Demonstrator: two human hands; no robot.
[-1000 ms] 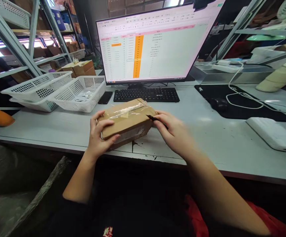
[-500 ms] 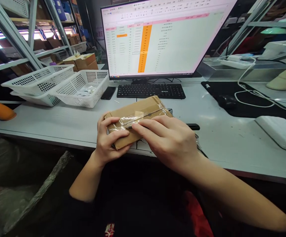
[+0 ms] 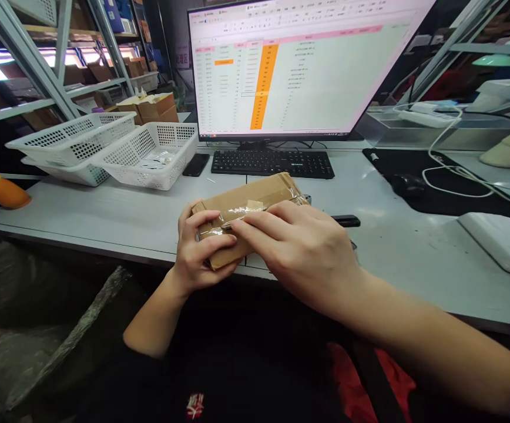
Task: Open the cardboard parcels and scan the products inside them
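A small brown cardboard box (image 3: 255,187), tilted and wrapped with clear shiny tape, is held above the desk's front edge. My left hand (image 3: 200,244) grips its left end, thumb on top and fingers beneath. My right hand (image 3: 303,241) is closed over the box's near right side. It pinches a slim black tool, apparently a box cutter (image 3: 347,221), whose rear end sticks out beyond the hand. Its dark tip meets the taped seam near my left thumb. My palm and fingers hide most of the tool and the box's right side.
Behind the box stand a black keyboard (image 3: 272,163) and a monitor (image 3: 308,82). White perforated baskets (image 3: 149,164) and a phone (image 3: 195,165) lie left. To the right are a mouse (image 3: 409,184) on a black mat (image 3: 440,202), a white cable, and a white device (image 3: 502,241).
My right hand has shifted slightly left along the taped seam, its fingertips nearer my left thumb. My left hand still grips the box; the whole view has moved a little.
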